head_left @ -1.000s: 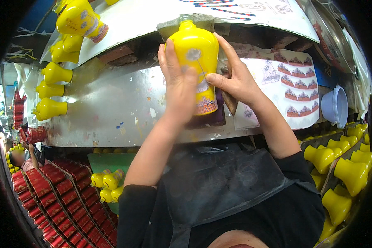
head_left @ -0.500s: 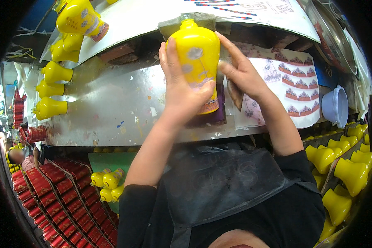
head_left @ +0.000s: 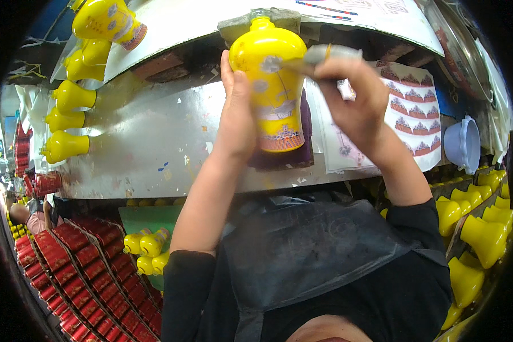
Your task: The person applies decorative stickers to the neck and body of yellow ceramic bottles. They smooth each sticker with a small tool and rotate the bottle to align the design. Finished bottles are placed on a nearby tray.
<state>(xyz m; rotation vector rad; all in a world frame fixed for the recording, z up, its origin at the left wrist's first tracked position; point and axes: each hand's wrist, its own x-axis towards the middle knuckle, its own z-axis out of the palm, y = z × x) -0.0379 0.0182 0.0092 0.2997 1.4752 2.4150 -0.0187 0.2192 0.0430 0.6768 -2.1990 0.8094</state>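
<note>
A glossy yellow bottle (head_left: pixel 271 48) with grey flower decals and a patterned band at its base lies with its clear neck on a grey padded rest (head_left: pixel 233 29). Beneath its lower end is a dark purple cloth (head_left: pixel 305 131). My left hand (head_left: pixel 236 117) grips the bottle's left side, thumb on the front, other fingers partly hidden behind it. In my right hand (head_left: pixel 353 94) is a blurred scraper-like tool (head_left: pixel 325 55), grey with a brownish tip, its tip at the upper flower decal. That hand's fingers are closed round the tool.
Decal sheets (head_left: pixel 414 117) lie right of the bottle on the metal table (head_left: pixel 154 142). More yellow bottles (head_left: pixel 68 145) line the table's left end. A pale blue tub (head_left: pixel 463 145) stands at right, above rows of yellow bottles (head_left: pixel 484 236). Red boxes (head_left: pixel 85 273) fill the lower left; a person is beyond.
My right hand has left the bottle's right side and now brings the tool onto the upper decal. My left thumb has moved up off the lower band.
</note>
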